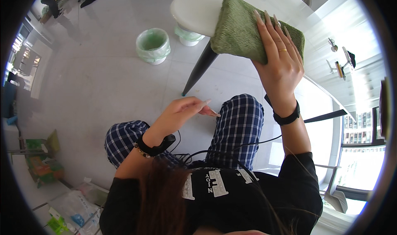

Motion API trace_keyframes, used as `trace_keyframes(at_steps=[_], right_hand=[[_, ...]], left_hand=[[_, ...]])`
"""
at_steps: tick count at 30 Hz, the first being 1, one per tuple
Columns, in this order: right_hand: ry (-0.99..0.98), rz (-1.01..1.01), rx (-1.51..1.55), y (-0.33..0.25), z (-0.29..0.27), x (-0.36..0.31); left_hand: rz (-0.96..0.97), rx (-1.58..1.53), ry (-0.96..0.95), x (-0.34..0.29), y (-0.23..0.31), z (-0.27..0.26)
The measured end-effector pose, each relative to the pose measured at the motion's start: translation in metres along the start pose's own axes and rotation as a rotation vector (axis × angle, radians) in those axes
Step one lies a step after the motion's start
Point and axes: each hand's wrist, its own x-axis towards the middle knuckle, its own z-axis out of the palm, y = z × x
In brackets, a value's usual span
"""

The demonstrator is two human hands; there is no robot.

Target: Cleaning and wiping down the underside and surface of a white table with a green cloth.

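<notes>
My right hand (281, 67) lies on a folded green plush cloth (242, 26). Its fingers are stretched out flat across the cloth, and the thumb is hidden. The cloth rests at the near corner of a white table (194, 9), partly covering its edge. Over my lap, beside my knee in checked trousers (240, 123), hovers my left hand (188, 111). It is open and loosely bent, the thumb and a finger apart, with nothing visible in it. Each wrist wears a black band.
A dark table leg (200, 67) slants down to the floor. Near it stand a white bin with a green liner (153, 45) and a second bin (189, 35). Small items (340, 69) lie farther along the table. Dark cables (256, 143) cross my lap. Bags (78, 206) sit at lower left.
</notes>
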Motion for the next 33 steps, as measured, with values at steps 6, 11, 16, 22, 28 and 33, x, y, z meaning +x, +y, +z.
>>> trace_keyframes(at_steps=[6, 11, 16, 22, 28, 33], right_hand=[[0.058, 0.002, 0.040, -0.052, 0.024, 0.034], [0.152, -0.046, -0.022, -0.088, 0.055, 0.062], [0.048, -0.051, -0.035, -0.146, 0.086, 0.089], [-0.775, -0.146, 0.588, -0.172, 0.120, 0.019], [-0.872, 0.162, 0.756, -0.137, 0.124, -0.053], [-1.053, 0.595, 1.419, -0.085, 0.123, -0.071]], left_hand=[[0.000, 0.044, 0.026, -0.003, 0.011, 0.005], [0.193, -0.183, 0.417, -0.014, 0.011, -0.018], [0.376, -0.703, 0.621, -0.020, 0.016, -0.066], [0.341, -0.773, 0.781, -0.011, 0.001, -0.091], [0.278, -0.742, 0.748, -0.010, -0.025, -0.102], [0.354, -0.633, 0.827, -0.012, -0.019, -0.099]])
